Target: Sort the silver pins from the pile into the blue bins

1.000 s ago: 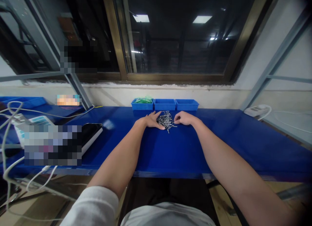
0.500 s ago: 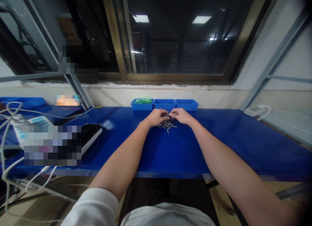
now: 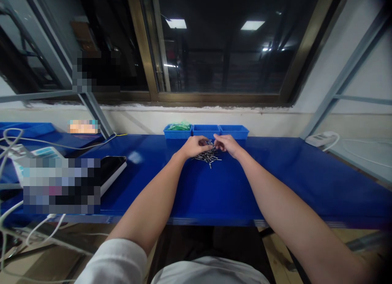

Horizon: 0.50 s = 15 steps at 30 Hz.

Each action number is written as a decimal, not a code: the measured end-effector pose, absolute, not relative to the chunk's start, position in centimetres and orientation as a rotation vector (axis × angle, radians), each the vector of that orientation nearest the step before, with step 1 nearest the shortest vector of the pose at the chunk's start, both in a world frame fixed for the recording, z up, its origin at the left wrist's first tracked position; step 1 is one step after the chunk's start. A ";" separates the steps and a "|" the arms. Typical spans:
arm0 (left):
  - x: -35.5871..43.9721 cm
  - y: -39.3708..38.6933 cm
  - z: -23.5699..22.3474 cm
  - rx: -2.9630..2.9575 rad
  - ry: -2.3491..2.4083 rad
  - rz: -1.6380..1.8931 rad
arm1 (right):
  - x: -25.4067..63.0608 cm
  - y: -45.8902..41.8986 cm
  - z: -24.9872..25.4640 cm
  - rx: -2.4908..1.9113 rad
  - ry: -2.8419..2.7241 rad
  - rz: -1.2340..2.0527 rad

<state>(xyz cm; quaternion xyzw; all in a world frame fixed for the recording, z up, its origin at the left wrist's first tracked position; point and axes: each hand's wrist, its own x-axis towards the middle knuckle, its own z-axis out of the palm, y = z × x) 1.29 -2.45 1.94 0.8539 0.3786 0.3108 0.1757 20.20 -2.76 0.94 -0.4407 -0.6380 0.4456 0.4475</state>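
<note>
A loose pile of thin silver-and-dark metal pieces lies on the blue tabletop, too small to name more exactly. My left hand is at the left side of the pile, its fingers curled and its thumb stretched toward the right. Across from it, my right hand is closed just above the pile's right edge, thumb raised against the bent fingers. Whatever either hand holds is hidden by the fingers or too small to make out. The two hands are close together, with a narrow gap between them.
Three blue bins stand against the wall behind the pile; the left bin holds green packaging. On the left lie a dark-topped device, a crumpled clear wrapper and white cables. A white power strip sits at the right.
My right thumb has lifted and the right fingers have drawn slightly apart from the left hand. My left thumb now reaches straighter over the pile. The view has shifted slightly.
</note>
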 end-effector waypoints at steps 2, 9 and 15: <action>1.0 -2.1 1.8 2.384 1.162 0.931 | 20.7 -2.7 1.0 -1.189 -1.612 1.194; 0.8 -1.3 1.3 2.385 1.385 0.942 | 21.7 -2.6 1.8 -1.288 -1.595 1.345; 0.8 -1.3 1.3 2.403 1.433 0.918 | 21.7 -1.9 1.8 -1.358 -1.618 1.309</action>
